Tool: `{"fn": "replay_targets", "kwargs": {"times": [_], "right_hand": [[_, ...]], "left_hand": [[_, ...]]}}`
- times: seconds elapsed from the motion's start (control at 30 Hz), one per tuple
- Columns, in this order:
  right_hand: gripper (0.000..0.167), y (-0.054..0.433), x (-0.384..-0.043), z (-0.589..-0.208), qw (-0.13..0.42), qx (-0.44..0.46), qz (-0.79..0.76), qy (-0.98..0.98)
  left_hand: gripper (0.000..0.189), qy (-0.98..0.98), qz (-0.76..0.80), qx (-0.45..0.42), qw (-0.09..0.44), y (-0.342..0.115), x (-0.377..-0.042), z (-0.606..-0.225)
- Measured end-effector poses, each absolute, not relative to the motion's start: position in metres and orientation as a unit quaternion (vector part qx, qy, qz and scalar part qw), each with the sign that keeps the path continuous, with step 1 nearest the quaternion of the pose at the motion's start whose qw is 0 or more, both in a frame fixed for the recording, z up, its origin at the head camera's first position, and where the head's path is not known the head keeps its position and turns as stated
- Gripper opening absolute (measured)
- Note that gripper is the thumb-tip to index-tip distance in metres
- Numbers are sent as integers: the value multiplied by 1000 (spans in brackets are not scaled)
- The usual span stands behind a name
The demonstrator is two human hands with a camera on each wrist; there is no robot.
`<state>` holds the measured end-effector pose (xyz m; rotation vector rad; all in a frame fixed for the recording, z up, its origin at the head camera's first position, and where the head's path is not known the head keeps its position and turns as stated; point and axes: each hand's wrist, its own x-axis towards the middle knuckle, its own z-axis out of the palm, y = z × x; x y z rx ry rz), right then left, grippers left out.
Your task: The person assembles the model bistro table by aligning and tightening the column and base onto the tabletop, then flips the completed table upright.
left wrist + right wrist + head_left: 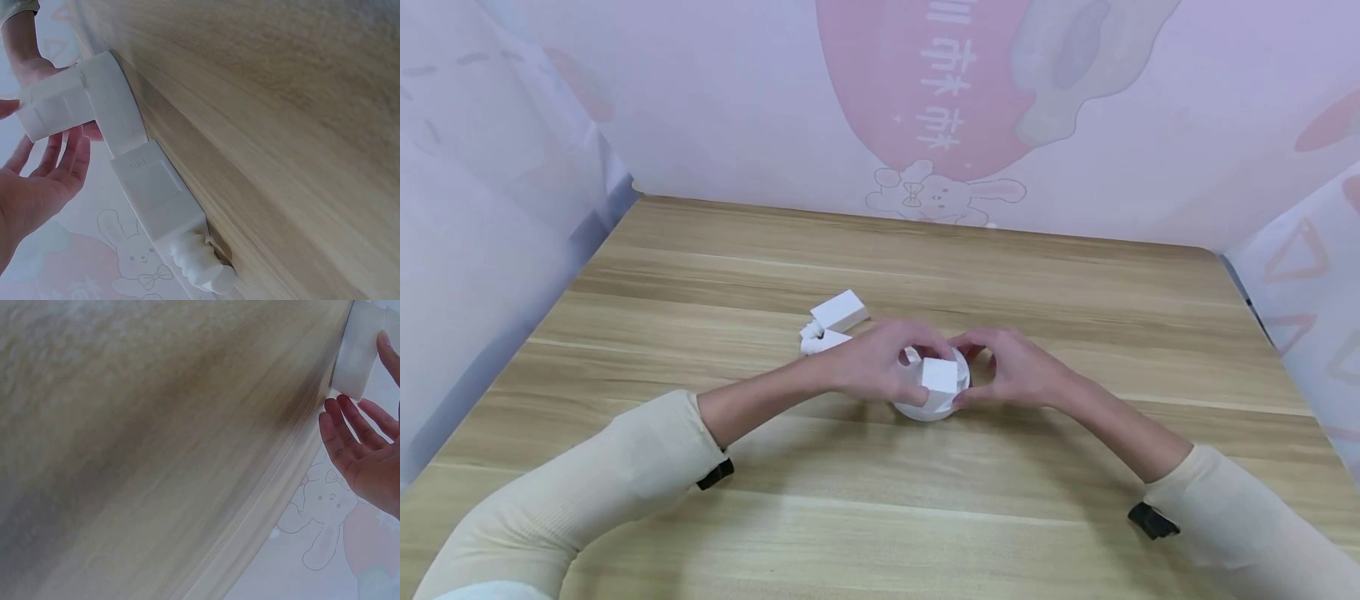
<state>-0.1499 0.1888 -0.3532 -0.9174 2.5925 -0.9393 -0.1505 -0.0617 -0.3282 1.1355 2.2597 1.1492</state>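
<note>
In the head view a white round base (pixel 925 413) stands on the wooden table with a white squarish block (pixel 940 374) on top. My left hand (pixel 876 360) curls its thumb and fingers around the block from the left. From the other side, my right hand (pixel 1021 367) holds the round base, thumb at the near rim and fingers at the far rim. The left wrist view shows the block (pixel 55 105) between thumb and fingers. In the right wrist view, the right fingertips (pixel 342 400) sit at the edge of the base (pixel 357 353).
Left of the base on the wooden table (pixel 880 517) lie a white rectangular block (pixel 841 312) and another white piece (pixel 824 342). A ribbed, screw-like white end (pixel 203 265) shows in the left wrist view. A printed pink-and-white curtain (pixel 737 108) hangs behind the table.
</note>
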Motion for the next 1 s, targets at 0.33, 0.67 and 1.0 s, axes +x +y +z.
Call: {"fn": "replay_targets", "kwargs": {"times": [0.33, 0.67, 1.0], "right_hand": [[60, 189, -150, -354, 124, -310, -330, 883], [63, 189, -150, -355, 122, -310, -333, 882], [64, 189, -151, -355, 116, -315, -336, 880]], "left_hand": [[41, 781, 413, 431, 185, -58, -145, -329], [45, 823, 403, 373, 149, -53, -141, -329], [37, 809, 411, 386, 167, -59, -141, -323]]}}
